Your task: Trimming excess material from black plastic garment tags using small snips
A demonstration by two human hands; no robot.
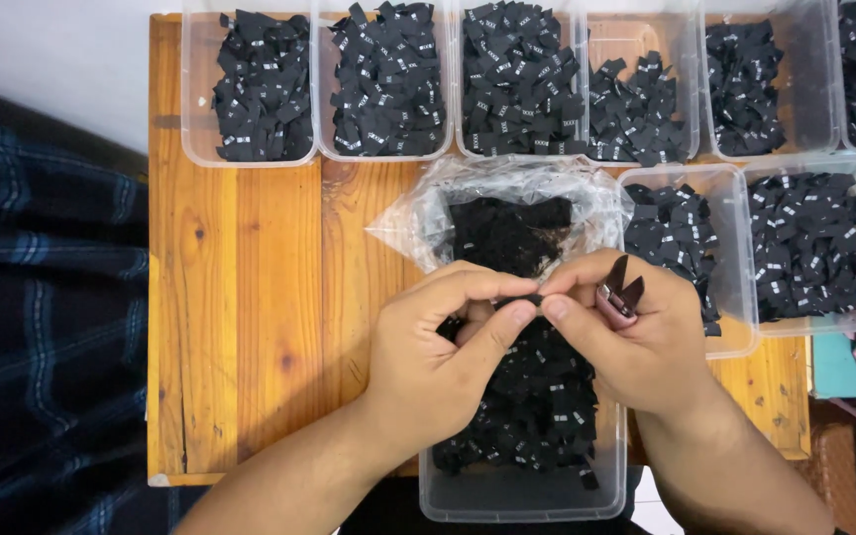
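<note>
Pinching a small black woven fabric label (525, 299) between thumb and fingertips, the left hand (438, 347) and right hand (636, 332) meet tip to tip. The right hand also grips small dark metal snips (620, 289) against its palm, blades poking up. Directly under both hands sits a clear rectangular plastic tub (522, 495) of black labels with white marks. Just beyond the fingertips lies a crumpled clear plastic bag (507, 193) holding dark material. Farther beyond, and to the right of the right hand, stand more clear tubs (250, 89) filled with similar labels on the wooden slatted table (250, 327).
</note>
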